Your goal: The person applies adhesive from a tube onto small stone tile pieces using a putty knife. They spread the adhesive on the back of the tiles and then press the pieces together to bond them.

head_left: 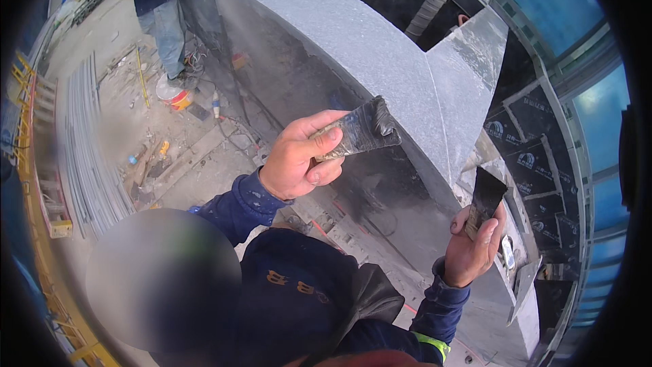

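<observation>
My left hand [302, 160] is closed around a wide putty knife [356, 137]. A thick ridge of dark grey paste [383, 121] sits along the blade's far edge, and the blade is streaked with it. It is held above the near side of a curved grey stone ledge [380, 34]. My right hand [475, 245] grips a second, narrower scraper [486, 198] with its dark-coated blade pointing up. This one is beside the ledge's right-hand end, apart from the first. My fingers hide most of both grips.
At the upper left a co-worker [163, 20] stands near a white and orange bucket [175, 92]. Long metal profiles [102, 149] lie on the dusty, debris-strewn floor. Black printed sheeting [536, 156] covers the structure on the right. A wrapped pipe [429, 12] rises behind the ledge.
</observation>
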{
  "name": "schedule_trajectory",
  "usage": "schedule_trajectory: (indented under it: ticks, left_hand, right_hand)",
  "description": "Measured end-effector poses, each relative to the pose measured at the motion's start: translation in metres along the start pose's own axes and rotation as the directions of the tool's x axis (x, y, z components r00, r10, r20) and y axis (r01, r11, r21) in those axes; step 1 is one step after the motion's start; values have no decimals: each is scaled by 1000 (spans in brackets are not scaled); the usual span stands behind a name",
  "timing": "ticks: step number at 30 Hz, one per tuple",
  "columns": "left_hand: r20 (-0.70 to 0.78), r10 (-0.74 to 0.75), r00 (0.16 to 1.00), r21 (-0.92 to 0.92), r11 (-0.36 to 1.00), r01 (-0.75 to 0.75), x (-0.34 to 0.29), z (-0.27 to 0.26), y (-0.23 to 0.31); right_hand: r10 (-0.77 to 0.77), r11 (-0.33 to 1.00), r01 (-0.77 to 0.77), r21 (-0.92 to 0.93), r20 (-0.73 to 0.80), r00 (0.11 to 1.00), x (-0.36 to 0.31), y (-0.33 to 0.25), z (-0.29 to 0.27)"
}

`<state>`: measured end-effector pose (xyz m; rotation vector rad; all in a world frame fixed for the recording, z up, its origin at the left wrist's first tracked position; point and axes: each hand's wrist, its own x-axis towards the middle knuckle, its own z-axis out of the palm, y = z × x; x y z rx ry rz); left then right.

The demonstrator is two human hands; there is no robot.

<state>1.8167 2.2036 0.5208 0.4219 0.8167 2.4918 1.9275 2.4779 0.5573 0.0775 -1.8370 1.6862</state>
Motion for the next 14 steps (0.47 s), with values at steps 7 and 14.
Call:
schedule_trajectory:
  ticks: [7, 14]
  left_hand:
    - [-611, 356, 707, 173, 932, -320, -151, -51, 0]
    - [-711, 629, 315, 457, 754, -472, -254, -19, -38]
  right_hand:
    - [198, 917, -322, 237, 431, 881, 13, 36, 38]
    - [171, 758, -543, 362, 693, 701, 23, 60, 87]
